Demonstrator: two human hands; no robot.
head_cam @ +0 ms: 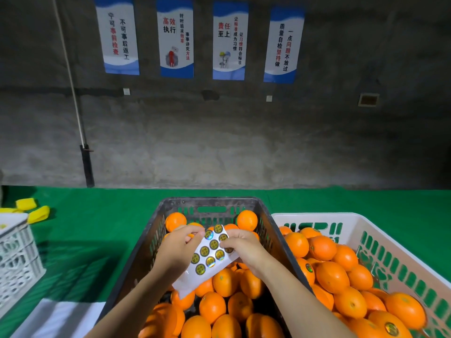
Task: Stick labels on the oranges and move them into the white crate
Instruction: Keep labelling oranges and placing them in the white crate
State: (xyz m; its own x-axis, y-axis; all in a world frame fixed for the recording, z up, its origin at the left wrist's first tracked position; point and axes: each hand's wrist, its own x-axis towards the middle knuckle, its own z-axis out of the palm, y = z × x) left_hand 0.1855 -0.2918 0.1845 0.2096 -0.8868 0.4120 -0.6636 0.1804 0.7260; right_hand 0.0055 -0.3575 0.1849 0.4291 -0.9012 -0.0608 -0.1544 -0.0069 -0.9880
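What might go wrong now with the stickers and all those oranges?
The sticker sheet, gripped by the left hand and pinched by the right hand, is bent, so a label might tear or curl while peeling. It hangs over the black crate; if dropped, it may slip between the oranges. The white crate looks quite full, so an added orange might roll out.

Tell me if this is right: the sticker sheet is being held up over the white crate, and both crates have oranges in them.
Not quite. The head view shows the sticker sheet held over the dark crate, not over the white crate to its right. The rest stands: both crates have oranges in them.
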